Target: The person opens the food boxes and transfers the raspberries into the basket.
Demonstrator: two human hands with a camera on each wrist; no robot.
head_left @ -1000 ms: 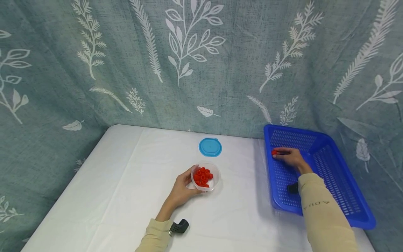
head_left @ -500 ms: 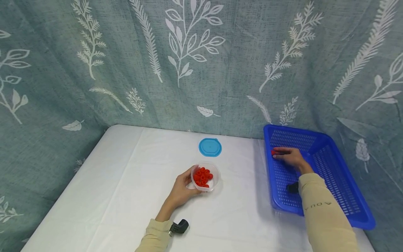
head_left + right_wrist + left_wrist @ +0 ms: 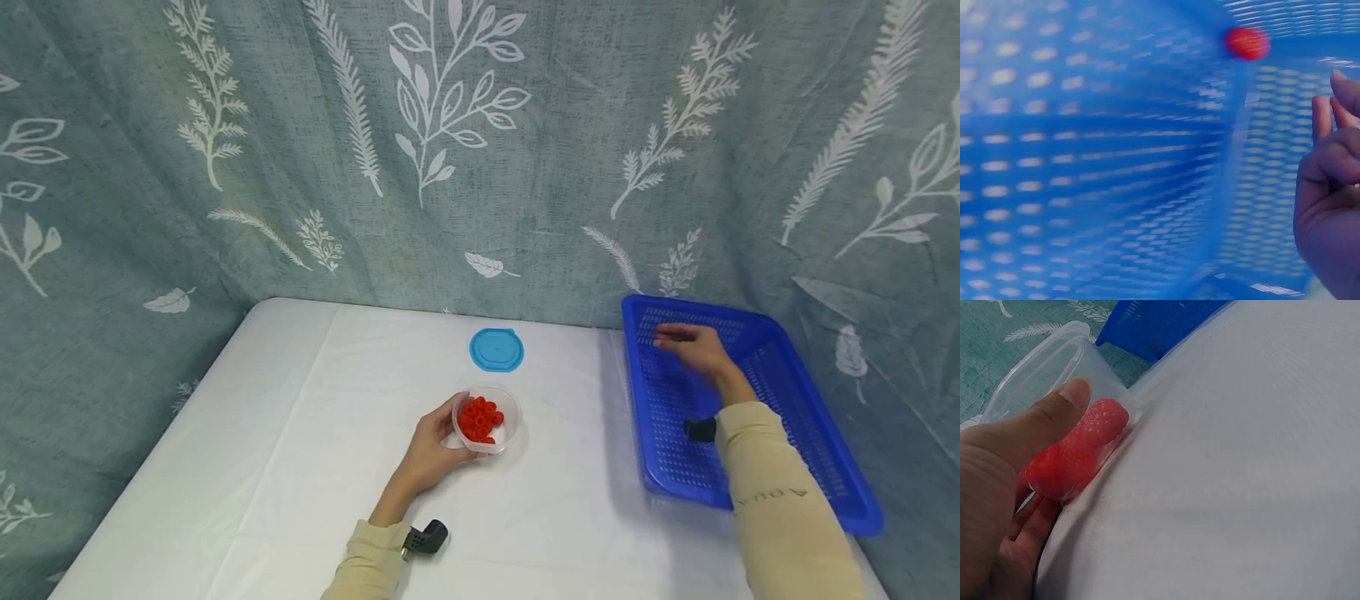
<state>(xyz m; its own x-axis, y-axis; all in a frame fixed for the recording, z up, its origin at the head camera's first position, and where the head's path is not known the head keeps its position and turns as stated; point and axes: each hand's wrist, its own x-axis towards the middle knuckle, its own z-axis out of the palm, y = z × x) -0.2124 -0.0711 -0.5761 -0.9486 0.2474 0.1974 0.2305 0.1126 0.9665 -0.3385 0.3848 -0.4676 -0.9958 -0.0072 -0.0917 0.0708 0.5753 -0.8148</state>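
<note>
A clear plastic container (image 3: pixel 510 417) of red raspberries (image 3: pixel 477 418) stands on the white tablecloth. My left hand (image 3: pixel 435 450) grips it from the left side; the thumb lies along its wall in the left wrist view. Inside the blue basket (image 3: pixel 634 392), my right hand (image 3: pixel 697 350) hovers with fingers extended toward the far left, and I see nothing held in it. A single raspberry (image 3: pixel 1247 44), blurred, lies at a corner of the basket in the right wrist view, apart from the fingers. That raspberry does not show in the head view.
A round light-blue lid (image 3: pixel 497 350) lies on the table behind the container. The basket stands at the right, near the patterned green curtain (image 3: pixel 555 167). White tablecloth (image 3: pixel 570 500) stretches between the container and the basket.
My right hand has shifted toward the back of the basket, away from where it held a raspberry at the left wall. The left hand still holds the container. The head view has shifted slightly.
</note>
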